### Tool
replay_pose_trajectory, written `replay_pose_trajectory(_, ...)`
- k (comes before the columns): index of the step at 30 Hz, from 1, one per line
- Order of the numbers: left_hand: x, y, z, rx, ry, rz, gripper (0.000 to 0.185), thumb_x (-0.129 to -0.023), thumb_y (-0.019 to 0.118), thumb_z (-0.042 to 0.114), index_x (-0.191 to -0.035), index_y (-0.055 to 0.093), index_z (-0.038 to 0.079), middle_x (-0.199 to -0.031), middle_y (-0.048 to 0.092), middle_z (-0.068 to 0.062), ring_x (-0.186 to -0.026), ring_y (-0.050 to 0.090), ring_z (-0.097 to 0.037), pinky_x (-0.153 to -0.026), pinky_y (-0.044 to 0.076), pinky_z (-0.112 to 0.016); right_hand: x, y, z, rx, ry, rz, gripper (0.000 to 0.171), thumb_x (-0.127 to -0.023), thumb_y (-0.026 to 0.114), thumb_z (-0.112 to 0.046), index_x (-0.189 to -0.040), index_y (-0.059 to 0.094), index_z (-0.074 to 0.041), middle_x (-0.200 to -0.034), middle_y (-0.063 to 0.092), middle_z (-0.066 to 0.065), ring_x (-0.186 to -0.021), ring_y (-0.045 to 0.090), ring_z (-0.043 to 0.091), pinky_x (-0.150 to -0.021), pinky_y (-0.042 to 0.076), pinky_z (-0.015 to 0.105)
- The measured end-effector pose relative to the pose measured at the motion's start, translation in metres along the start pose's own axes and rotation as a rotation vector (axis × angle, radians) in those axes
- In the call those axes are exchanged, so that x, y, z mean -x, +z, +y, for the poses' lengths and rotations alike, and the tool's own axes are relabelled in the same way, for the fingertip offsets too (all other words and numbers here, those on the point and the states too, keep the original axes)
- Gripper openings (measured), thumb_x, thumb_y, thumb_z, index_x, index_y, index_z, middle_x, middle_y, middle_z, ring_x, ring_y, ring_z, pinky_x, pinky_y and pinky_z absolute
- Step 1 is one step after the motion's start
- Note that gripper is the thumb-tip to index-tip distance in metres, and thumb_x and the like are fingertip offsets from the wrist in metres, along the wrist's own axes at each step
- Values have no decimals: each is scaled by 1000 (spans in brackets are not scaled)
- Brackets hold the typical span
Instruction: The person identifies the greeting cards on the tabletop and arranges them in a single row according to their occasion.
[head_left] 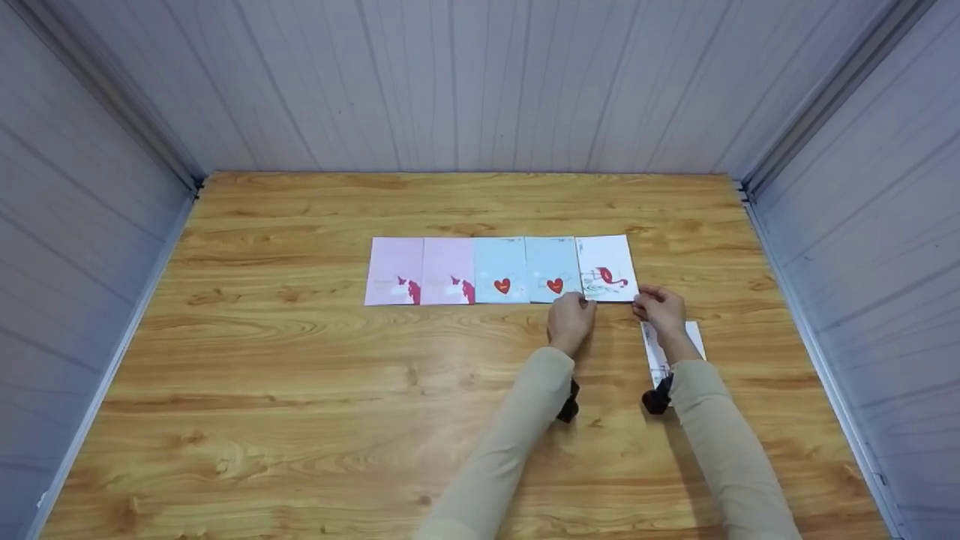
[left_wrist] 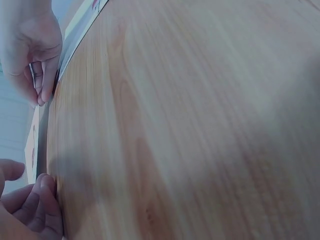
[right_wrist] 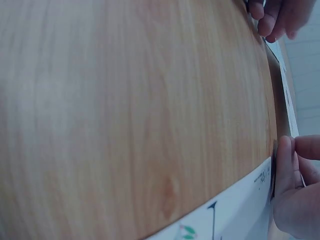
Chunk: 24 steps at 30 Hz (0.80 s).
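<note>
1. A white card [head_left: 606, 268] with a red figure is laid flat at the right end of a row of cards on the wooden table [head_left: 300, 390].
2. Its near left corner is pinched by the left hand [head_left: 571, 321], and its near right corner by the right hand [head_left: 660, 307].
3. Two blue heart cards [head_left: 526, 270] and two pink cards [head_left: 420, 271] are lined up beside it.
4. Another white card [head_left: 654, 352] is partly hidden under the right forearm.

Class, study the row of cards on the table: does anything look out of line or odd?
One white card lies apart, nearer the person, partly under the right hand's forearm, outside the row. The white card at the row's end sits slightly tilted, both hands at its near edge.
</note>
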<state>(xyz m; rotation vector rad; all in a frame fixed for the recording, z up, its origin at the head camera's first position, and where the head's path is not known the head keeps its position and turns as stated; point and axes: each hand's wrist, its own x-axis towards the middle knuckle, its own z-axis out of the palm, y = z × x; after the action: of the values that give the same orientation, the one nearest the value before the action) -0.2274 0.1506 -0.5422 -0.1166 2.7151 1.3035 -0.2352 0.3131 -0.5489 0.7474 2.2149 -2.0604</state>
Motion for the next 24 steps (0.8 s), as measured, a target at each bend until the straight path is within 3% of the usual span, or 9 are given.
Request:
replay_pose_trajectory(5,-1,0,1,-27,-3,-5,34,-85,54,26,-57,37,15,-55,32,5,-52,33,-10,-46,26,-24,-1,1,-2,52,-11,8,32,-84,52,2,-115,49,11,-92,53,14,-66,57,10,-65,47,22)
replay_pose_trajectory(24,0,1,-3,-14,17,-9,30,-82,54,19,-57,37,14,-57,32,4,-53,33,-9,-47,26,-24,1,1,-3,102,6,-2,33,-86,50,0,-117,48,10,-98,52,15,-69,57,9,-70,47,23)
